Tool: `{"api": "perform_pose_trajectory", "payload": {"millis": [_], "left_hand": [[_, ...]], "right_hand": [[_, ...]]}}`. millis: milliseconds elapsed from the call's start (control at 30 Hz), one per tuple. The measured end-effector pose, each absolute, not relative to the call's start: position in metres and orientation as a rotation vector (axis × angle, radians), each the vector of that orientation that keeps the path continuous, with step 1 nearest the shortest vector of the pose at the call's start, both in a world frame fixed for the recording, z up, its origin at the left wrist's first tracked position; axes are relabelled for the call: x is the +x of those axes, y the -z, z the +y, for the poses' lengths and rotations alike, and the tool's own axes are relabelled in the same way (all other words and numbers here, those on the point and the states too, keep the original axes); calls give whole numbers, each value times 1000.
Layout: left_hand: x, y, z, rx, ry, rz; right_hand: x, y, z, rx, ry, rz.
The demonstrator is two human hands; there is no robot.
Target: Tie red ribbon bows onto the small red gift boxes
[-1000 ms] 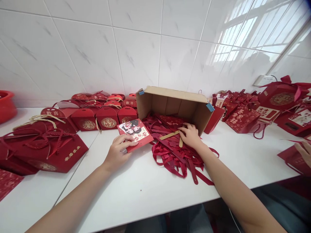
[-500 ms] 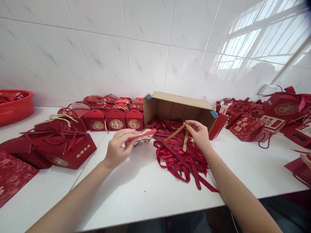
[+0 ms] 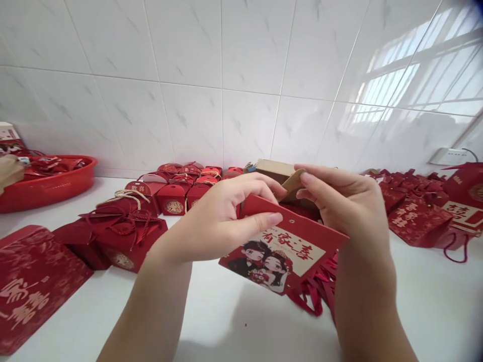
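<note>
My left hand [image 3: 230,216] pinches the top edge of a red gift box [image 3: 302,246] printed with a cartoon couple, thumb in front and fingers behind. It is tilted over the table, and small punched holes show near its upper edge. Just above that edge, my right hand [image 3: 350,211] grips a tan strap [image 3: 292,185] between thumb and fingers. The strap's lower part is hidden behind the box. Dark red ribbons [image 3: 311,301] lie on the table behind the gift box, partly covered by it and my right arm.
A cardboard carton [image 3: 275,170] stands behind my hands. Red gift boxes with cords [image 3: 124,241] sit at the left; more red boxes [image 3: 418,218] stand at the right. Another person's hand [image 3: 10,171] is by a red basin [image 3: 71,183] of small packets.
My right hand has lifted the tan strap from the ribbon pile to the gift box. My left hand has raised the box and turned its printed face toward me. The view has shifted left.
</note>
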State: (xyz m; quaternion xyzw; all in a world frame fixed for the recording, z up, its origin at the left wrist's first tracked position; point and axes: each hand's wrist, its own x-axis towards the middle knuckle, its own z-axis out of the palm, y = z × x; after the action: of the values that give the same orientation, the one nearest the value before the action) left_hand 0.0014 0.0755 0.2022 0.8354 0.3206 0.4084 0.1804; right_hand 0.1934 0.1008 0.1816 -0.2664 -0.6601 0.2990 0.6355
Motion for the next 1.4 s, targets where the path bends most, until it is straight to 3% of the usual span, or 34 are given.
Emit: {"api": "perform_pose_trajectory", "payload": {"millis": [367, 767, 1033, 1400], "left_hand": [[-10, -203, 69, 2379, -1176, 916], [-4, -204, 70, 2441, -1036, 742], [-1, -201, 76, 2442, -1055, 748], [-2, -200, 77, 2481, -1183, 738]], "right_hand": [[190, -177, 98, -502, -917, -1574], [199, -178, 107, -319, -898, -1784], [199, -176, 104, -362, -761, -1835], [198, -175, 109, -335, -820, -1704]]}}
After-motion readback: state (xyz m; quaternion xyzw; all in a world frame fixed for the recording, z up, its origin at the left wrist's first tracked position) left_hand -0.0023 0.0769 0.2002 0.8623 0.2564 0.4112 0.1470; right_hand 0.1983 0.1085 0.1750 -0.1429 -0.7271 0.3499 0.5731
